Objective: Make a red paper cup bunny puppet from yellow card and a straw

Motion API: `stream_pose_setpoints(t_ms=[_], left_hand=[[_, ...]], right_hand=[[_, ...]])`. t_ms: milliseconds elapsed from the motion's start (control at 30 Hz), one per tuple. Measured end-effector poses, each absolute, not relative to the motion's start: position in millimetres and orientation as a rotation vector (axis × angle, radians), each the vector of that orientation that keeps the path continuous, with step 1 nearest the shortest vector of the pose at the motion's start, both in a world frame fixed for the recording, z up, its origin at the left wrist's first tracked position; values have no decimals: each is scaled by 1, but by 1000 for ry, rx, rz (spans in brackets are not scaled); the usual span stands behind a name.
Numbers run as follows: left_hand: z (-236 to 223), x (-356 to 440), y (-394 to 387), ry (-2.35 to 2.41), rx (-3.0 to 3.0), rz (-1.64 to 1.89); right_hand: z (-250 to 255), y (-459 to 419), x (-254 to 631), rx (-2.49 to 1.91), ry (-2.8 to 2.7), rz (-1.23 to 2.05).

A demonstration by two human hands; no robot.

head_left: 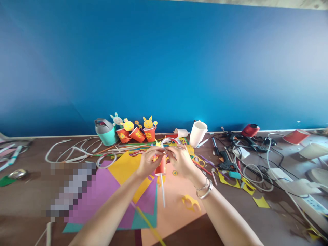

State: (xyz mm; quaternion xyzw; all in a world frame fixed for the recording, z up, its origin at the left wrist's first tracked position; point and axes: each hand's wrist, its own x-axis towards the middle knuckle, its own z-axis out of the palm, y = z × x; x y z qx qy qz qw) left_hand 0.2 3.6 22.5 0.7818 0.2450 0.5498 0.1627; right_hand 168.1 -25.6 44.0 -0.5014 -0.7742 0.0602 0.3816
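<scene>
My left hand [151,160] and my right hand [181,160] meet over the middle of the table, fingers of both pinched close together. Whatever lies between the fingertips is too small to make out. Just beyond them curves a white and red loop [167,139]; I cannot tell whether the fingers hold it. Below the fingertips is a red paper cup [160,168], partly hidden by the hands. A thin white stick [163,194] extends from the cup towards me. Near my right hand, a small yellow disc [175,173] lies on peach paper [174,208].
Decorated red cups [149,134] with yellow animal heads stand at the back, beside a teal container [106,131]. A white cup [198,134] stands right of centre. Glue guns [227,161], cables and a power strip [311,203] crowd the right. Purple paper [97,191] lies left.
</scene>
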Motion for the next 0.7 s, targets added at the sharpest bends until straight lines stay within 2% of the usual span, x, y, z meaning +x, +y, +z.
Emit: stream_pose_setpoints(t_ms=[467,700], left_hand=[[19,0,6,625,2388,1627],[16,-4,6,539,2599,1627]], right_hand=[[52,-31,169,-1256,-2064,81],[53,-30,169,-1216,-1999,228]])
